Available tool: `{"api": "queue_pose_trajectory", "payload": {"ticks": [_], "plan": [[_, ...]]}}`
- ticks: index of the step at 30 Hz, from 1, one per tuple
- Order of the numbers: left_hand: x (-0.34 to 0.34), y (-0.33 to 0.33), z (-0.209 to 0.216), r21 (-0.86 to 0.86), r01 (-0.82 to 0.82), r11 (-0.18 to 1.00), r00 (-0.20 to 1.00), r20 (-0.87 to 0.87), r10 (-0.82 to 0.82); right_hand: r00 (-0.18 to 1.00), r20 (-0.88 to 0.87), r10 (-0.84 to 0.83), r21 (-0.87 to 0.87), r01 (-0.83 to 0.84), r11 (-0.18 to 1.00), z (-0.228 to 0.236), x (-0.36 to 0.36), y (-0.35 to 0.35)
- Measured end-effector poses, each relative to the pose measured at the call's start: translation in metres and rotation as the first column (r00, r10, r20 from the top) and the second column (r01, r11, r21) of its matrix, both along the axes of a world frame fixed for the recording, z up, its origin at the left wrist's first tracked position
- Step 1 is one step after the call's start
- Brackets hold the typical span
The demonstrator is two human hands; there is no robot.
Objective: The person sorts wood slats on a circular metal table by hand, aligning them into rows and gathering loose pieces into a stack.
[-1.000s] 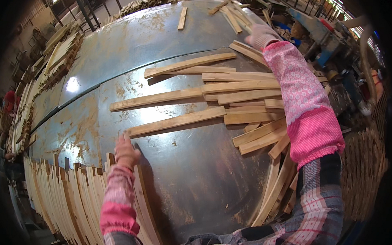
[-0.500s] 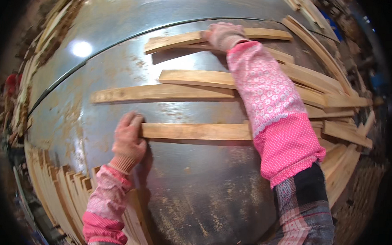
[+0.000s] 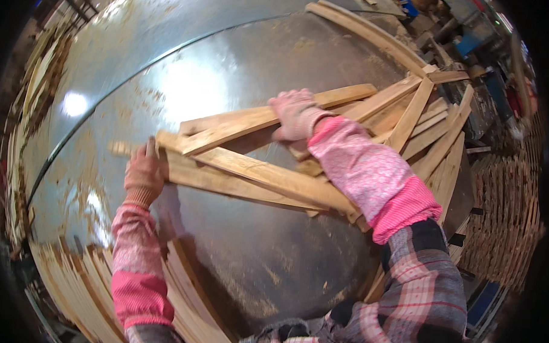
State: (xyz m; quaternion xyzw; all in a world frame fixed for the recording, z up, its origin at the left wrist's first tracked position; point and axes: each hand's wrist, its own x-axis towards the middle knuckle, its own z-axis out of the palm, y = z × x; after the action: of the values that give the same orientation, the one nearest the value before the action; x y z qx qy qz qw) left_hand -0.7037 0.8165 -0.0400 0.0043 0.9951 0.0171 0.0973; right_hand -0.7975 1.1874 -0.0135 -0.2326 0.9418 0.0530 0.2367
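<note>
Several pale wooden strips lie crossed in a loose heap on a metal tabletop (image 3: 223,242). My left hand (image 3: 144,174), in a pinkish knit glove, grips the left end of the nearest wooden strip (image 3: 226,183), and another strip end pokes out to its left. My right hand (image 3: 296,115), gloved the same way, bends its fingers over an upper wooden strip (image 3: 236,129) with the thumb on the near side. Between the hands a further strip (image 3: 268,171) slants down to the right, its far end passing beside my right sleeve. My glove and forearm hide parts of the heap.
Upright strips (image 3: 71,285) stand in a row along the near left edge. A long strip (image 3: 370,33) lies at the far right, with more strips (image 3: 436,141) fanned at the right edge. A stack of rough boards (image 3: 505,222) stands beyond it. Sawdust marks the tabletop.
My right hand has come nearer, and the strips that lay apart are now bunched and crossed. My left hand has shifted up and left. The view has turned toward the right.
</note>
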Motion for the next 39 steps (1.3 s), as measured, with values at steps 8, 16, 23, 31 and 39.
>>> {"api": "queue_pose_trajectory", "payload": {"ticks": [8,16,23,31,39], "plan": [[0.075,-0.027,-0.089,0.274,-0.240,0.931,0.905,-0.283,0.316,0.992,-0.012,-0.123,0.070,0.124,0.990,-0.024,0.116,-0.001],[0.120,0.035,-0.057,0.678,-0.587,0.442,0.701,0.152,0.697,0.986,-0.147,0.083,-0.167,-0.108,0.980,0.013,0.224,0.076],[0.152,0.115,-0.046,0.813,-0.571,0.119,0.637,0.347,0.689,0.985,0.069,-0.159,-0.059,0.163,0.985,0.012,0.299,0.117],[0.190,0.229,-0.066,0.777,-0.312,0.547,0.933,0.142,0.331,0.806,0.022,-0.591,-0.063,0.592,0.804,0.027,0.327,0.073],[0.325,0.241,0.012,0.396,-0.155,0.905,0.969,0.241,0.061,0.656,-0.405,-0.637,-0.103,0.660,0.745,0.057,0.272,0.168]]}}
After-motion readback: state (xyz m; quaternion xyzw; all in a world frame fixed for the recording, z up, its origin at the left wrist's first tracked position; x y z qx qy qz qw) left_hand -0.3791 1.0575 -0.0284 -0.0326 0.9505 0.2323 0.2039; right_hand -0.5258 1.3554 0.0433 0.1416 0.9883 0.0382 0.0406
